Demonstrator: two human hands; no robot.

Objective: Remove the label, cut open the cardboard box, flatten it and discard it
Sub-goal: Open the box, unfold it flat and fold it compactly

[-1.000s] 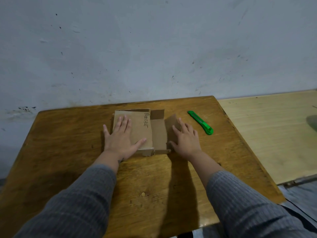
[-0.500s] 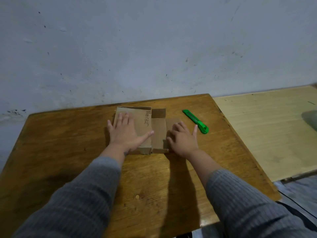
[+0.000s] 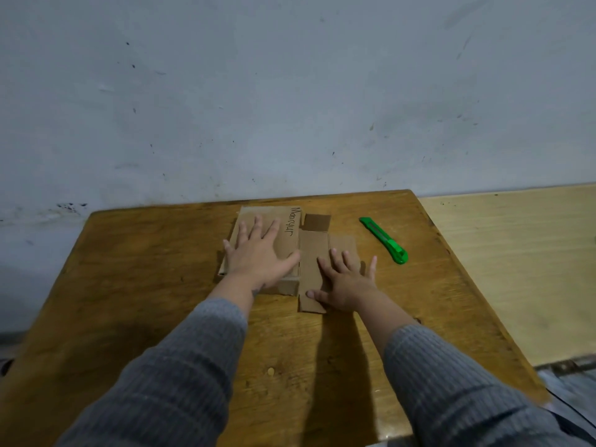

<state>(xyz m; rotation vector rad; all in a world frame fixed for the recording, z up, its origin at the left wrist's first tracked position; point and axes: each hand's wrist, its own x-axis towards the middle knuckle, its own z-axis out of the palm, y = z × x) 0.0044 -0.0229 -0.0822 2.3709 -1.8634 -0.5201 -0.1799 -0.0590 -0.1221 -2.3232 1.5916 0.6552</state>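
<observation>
Pressing flat on the cardboard box [image 3: 314, 250], both hands spread, fingers straight, gripping nothing. Lying near the far edge of the wooden table [image 3: 135, 285], the box, already cut open and mostly flattened, long axis running left to right. Resting on the box's larger left panel, the left hand [image 3: 259, 258], palm down, thumb reaching toward the centre strip. Bearing down on the box's right flaps, the right hand [image 3: 346, 279], thumb at the near corner of the centre strip, little finger spreading past the box's right edge onto bare wood. Sitting directly under both palms, so no reaching needed; neither hand clearly nearer. Showing handwriting along the left panel's right edge; no label in view on the upward face.

Judging the flattening nearly done, with a near lip of the left panel looking slightly raised; gathering the sheet for discarding likely coming next, with the right hand better placed at the loose flaps.

Lying to the right of the box, apart from it, a green utility knife [image 3: 383, 240], pointing away and leftward, untouched.

Standing right of the box's table, a paler wooden surface [image 3: 516, 269], butting against it. Rising behind the box, a scuffed grey-white wall [image 3: 290, 91], speckled with dark marks.
</observation>
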